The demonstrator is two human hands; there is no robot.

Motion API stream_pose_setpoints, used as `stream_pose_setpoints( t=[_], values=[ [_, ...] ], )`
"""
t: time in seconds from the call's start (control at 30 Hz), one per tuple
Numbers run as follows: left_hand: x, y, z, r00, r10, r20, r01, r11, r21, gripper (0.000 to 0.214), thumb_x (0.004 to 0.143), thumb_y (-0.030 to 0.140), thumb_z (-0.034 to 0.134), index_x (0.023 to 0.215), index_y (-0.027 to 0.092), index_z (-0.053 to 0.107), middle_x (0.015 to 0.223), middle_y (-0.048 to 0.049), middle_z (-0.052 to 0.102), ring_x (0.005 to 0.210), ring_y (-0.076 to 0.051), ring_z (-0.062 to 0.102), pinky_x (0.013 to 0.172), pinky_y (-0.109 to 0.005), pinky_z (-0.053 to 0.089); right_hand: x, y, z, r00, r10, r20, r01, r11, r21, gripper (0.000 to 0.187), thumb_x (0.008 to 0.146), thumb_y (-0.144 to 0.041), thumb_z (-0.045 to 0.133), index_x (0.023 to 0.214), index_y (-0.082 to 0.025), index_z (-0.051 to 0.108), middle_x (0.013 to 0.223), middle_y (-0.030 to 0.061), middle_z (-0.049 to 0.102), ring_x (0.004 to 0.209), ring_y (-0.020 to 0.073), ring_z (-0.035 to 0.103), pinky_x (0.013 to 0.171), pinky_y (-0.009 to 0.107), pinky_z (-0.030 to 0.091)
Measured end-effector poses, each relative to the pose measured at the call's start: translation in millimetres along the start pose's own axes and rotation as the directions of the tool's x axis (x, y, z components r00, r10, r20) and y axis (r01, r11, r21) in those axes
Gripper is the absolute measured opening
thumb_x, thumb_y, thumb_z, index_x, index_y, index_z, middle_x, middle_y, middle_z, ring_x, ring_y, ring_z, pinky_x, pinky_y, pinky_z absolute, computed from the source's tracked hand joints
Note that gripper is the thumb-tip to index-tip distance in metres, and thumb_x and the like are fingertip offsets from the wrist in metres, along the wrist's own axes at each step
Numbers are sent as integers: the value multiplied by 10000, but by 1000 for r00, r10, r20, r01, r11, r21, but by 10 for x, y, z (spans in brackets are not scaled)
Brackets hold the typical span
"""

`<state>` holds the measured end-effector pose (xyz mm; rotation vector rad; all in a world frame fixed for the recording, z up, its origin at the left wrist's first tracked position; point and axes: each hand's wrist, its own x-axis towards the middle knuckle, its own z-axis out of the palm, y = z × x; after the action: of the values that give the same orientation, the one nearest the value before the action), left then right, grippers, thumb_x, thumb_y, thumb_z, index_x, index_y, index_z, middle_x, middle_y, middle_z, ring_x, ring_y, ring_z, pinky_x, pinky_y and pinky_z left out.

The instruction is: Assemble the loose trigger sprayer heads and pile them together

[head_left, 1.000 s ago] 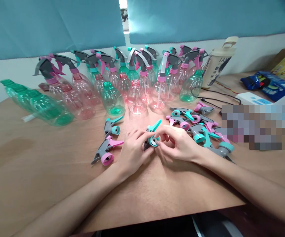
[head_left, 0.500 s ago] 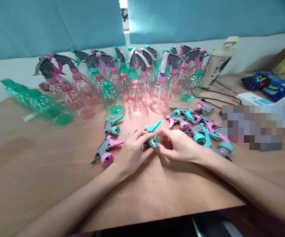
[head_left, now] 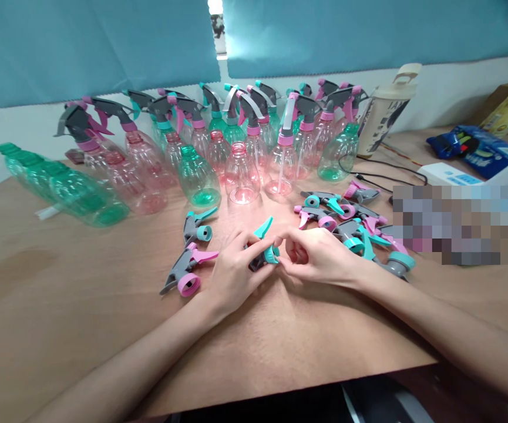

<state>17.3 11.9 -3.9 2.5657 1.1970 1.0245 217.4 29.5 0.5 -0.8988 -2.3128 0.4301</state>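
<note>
1. In my grip, the grey-and-teal trigger sprayer head (head_left: 270, 255) is smooth, opaque plastic.
2. Left of my grip, the pink-collared grey sprayer head (head_left: 183, 266) is similar plastic with a soft sheen.
3. Just beyond my grip, the round-bellied pink bottle (head_left: 241, 176) is glossy, see-through plastic.
4. Beneath my grip, the light-brown tabletop (head_left: 258, 346) looks like smooth, faintly shiny wood.
5. Farthest from my grip, the broad teal curtain (head_left: 104, 47) looks like cloth.

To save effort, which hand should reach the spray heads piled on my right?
Probably your right hand: it's nearer that pile, while your left hand holds a turquoise-collared spray head.
</note>
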Motion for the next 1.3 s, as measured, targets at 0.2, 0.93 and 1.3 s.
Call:
stream_pose_setpoints(
  t=[0.2,0.93,1.3],
  values=[
    [-10,3,-12,1000,-26,5,27,1000,-16,326,820,181,677,1142,224,651,868,-29,586,816,-186,525,713,-318,473,-18,28,35,999,14,-53,-14,1000,12,206,780,-197,610,983,-197,581,565,-79,553,459,76,465,507,203,364],
    [10,3,-25,999,-32,19,33,998,-44,372,821,170,690,1188,188,630,919,-40,611,866,-194,551,770,-322,468,10,37,-58,989,-124,-83,115,988,-105,198,772,-157,551,961,-176,605,508,-82,501,437,86,447,495,217,345],
    [38,51,-65,999,-40,25,42,996,-81,279,807,140,706,1073,176,634,909,-22,669,836,-189,551,735,-300,454,23,7,-93,999,-54,7,55,993,-105,183,813,-185,573,976,-167,653,534,-58,579,435,83,484,479,209,344]
  ],
)
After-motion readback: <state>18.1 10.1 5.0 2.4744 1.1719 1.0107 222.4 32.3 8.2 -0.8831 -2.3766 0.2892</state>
